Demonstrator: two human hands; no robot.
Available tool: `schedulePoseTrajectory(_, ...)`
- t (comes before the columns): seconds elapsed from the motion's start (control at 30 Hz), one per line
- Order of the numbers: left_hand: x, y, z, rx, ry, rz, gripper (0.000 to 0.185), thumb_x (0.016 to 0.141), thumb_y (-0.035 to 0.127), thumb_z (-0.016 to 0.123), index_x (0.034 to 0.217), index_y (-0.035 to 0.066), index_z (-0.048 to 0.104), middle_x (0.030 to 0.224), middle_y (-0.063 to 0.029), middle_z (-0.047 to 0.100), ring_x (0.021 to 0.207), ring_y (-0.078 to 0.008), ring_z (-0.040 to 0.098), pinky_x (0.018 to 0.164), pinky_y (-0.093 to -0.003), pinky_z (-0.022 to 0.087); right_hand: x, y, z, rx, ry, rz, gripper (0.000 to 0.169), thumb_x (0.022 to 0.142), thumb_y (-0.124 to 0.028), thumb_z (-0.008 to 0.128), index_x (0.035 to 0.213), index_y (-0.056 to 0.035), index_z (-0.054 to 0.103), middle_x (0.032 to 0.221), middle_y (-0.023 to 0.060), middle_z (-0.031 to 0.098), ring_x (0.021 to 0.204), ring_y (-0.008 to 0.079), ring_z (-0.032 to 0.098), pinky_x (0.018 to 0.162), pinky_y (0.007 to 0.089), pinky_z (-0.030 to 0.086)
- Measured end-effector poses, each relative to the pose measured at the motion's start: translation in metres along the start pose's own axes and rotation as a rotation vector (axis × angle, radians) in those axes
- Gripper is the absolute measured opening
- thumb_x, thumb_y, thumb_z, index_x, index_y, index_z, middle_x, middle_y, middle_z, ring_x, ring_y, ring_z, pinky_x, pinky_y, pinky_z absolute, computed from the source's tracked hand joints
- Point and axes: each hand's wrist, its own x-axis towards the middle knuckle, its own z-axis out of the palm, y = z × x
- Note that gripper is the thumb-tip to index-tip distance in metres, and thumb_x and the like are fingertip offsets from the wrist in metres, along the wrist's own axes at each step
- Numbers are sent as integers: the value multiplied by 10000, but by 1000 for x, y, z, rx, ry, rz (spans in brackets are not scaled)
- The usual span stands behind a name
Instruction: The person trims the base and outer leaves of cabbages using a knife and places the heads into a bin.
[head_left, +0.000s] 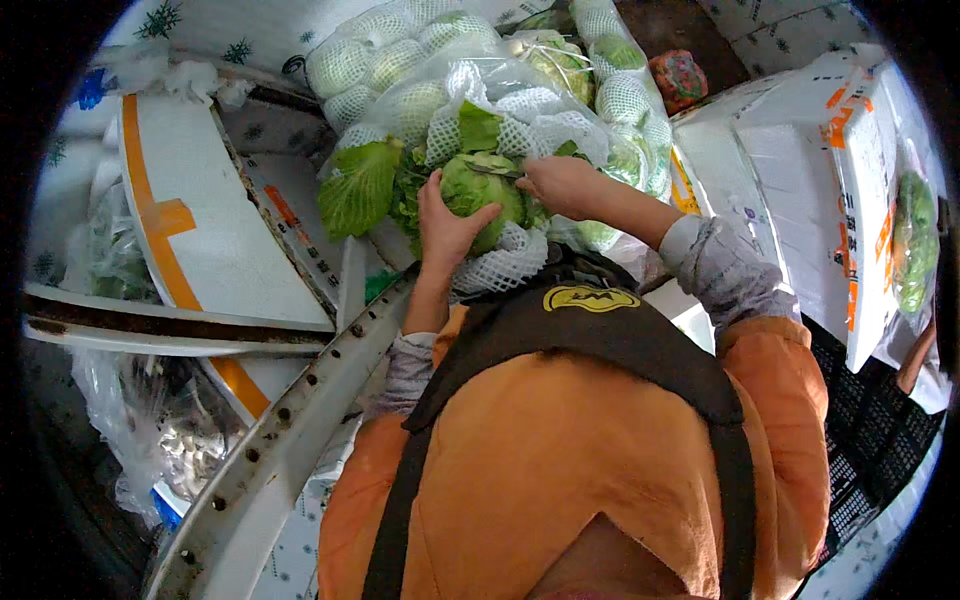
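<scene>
A green cabbage (484, 199) sits before me, amid cut outer leaves. My left hand (448, 229) grips its near left side, thumb and fingers spread around it. In my right hand (562, 186) is a knife (491, 169), its blade lying against the top of the cabbage; the handle is hidden in my fist. White foam netting (510, 261) bunches below the cabbage. A large loose leaf (360, 187) hangs to the left, and another leaf piece (478, 127) stands up behind.
Behind lie plastic-bagged cabbages in foam nets (397, 64). White foam boxes (787, 157) with orange tape stand at right, above a black crate (855, 435). On the left are a taped foam panel (202, 202), a perforated metal bar (281, 416) and a clear bag (172, 435).
</scene>
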Motion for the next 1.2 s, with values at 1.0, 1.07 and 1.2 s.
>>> schedulePoseTrajectory(1.0,30,-8,-11,61,-9,-132,1161,515,538,830,1379,32,244,1309,-247,341,1173,-372,413,967,-454,377,21,29,64,921,565,3,356,771,-232,656,1054,-36,564,723,102,566,639,244,525,637,347,458)
schedulePoseTrajectory(1.07,29,-5,-17,-149,5,-210,1135,531,485,848,1389,45,248,1330,-231,345,1197,-341,412,964,-454,388,12,45,64,609,509,156,365,751,-180,644,1092,-90,548,776,144,616,719,314,596,677,413,479)
schedulePoseTrajectory(1.2,38,-25,-17,-650,112,-446,979,641,422,806,1379,41,288,1309,-191,409,1149,-317,486,892,-468,457,-2,42,64,398,579,248,400,767,-225,651,1132,-119,525,927,164,631,833,372,609,722,458,488)
